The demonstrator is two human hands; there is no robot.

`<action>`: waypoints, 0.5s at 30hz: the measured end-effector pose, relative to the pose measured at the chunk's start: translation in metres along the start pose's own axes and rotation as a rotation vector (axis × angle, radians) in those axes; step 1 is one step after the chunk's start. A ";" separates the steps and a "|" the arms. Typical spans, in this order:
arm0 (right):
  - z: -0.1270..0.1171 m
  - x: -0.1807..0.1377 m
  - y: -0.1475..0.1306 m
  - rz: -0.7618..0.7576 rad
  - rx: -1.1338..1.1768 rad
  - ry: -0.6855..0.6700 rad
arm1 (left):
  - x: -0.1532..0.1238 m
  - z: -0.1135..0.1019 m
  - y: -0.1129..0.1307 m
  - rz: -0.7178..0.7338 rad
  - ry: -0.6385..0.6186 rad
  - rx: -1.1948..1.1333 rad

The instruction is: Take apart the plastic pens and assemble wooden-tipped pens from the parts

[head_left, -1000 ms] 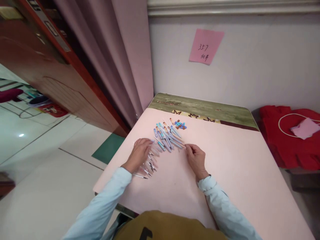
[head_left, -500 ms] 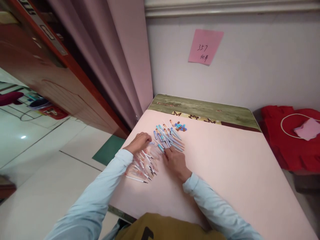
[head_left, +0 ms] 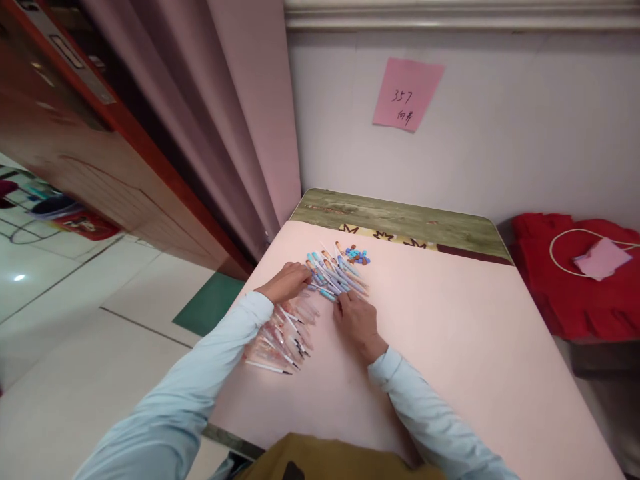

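Note:
My left hand (head_left: 287, 283) is closed at the left edge of a pile of pens (head_left: 345, 273) with blue and brown ends; what its fingertips grip, if anything, is too small to make out. Fingers pinched, my right hand (head_left: 359, 321) holds a slim pen (head_left: 327, 294) with a light-blue end at the pile's near side. Below my left hand lies a spread of clear, pinkish pen barrels (head_left: 270, 337) mixed with white refills (head_left: 267, 367) with dark tips. Small blue and brown caps (head_left: 357, 255) are heaped just behind the pens.
A pale pink sheet covers the table (head_left: 450, 333), which has a green wood-look edge (head_left: 400, 210) against the wall. A pink note (head_left: 407, 95) is stuck on the wall. To the right is a red bag (head_left: 540, 287); a curtain (head_left: 240, 120) and door (head_left: 125, 173) stand left.
My left hand has moved slightly right and up, closer to the pen pile. My right hand has shifted a little to the right. The view has turned slightly.

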State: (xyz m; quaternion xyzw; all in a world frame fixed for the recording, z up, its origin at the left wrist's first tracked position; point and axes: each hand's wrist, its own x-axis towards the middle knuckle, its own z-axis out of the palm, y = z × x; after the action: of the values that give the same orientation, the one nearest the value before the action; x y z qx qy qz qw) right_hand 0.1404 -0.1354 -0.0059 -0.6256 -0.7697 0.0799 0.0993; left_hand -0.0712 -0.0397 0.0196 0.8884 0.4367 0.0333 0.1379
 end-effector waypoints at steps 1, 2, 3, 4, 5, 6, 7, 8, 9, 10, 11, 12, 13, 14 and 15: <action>0.000 0.000 0.003 -0.013 0.007 0.008 | 0.002 0.001 0.002 0.008 0.017 -0.010; 0.000 0.000 0.006 -0.028 0.019 0.019 | 0.003 0.002 0.004 0.017 0.033 -0.022; 0.000 0.000 0.010 -0.043 0.039 0.037 | 0.003 0.002 0.005 0.026 0.046 -0.035; 0.001 -0.001 0.014 -0.051 0.064 0.067 | 0.003 0.002 0.006 0.032 0.058 -0.049; 0.001 -0.002 0.019 -0.055 0.096 0.112 | 0.001 0.002 0.005 0.036 0.069 -0.064; 0.002 -0.003 0.025 -0.057 0.129 0.171 | -0.001 0.001 0.004 0.039 0.082 -0.079; 0.004 -0.004 0.030 -0.057 0.160 0.239 | -0.002 0.001 0.003 0.040 0.099 -0.091; 0.006 -0.005 0.036 -0.051 0.181 0.304 | -0.004 0.001 0.002 0.039 0.122 -0.098; 0.009 -0.005 0.040 -0.043 0.192 0.355 | -0.005 0.001 0.000 0.037 0.150 -0.099; 0.012 -0.005 0.044 -0.033 0.192 0.384 | -0.005 0.003 -0.002 0.035 0.176 -0.093; 0.016 -0.003 0.046 -0.022 0.185 0.390 | -0.005 0.005 -0.003 0.035 0.191 -0.083; 0.021 -0.001 0.046 -0.009 0.172 0.381 | -0.003 0.008 -0.004 0.033 0.195 -0.069; 0.026 0.001 0.046 0.002 0.158 0.363 | -0.001 0.012 -0.006 0.027 0.184 -0.055; 0.031 0.003 0.044 0.006 0.143 0.346 | 0.001 0.015 -0.007 0.021 0.161 -0.043; 0.035 0.006 0.042 0.005 0.129 0.334 | 0.004 0.019 -0.008 0.011 0.133 -0.034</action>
State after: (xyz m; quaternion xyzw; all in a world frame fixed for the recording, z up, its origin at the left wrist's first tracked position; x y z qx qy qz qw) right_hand 0.1704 -0.1210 -0.0502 -0.6245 -0.7341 0.0246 0.2655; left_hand -0.0714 -0.0366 -0.0007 0.8842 0.4392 0.1005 0.1233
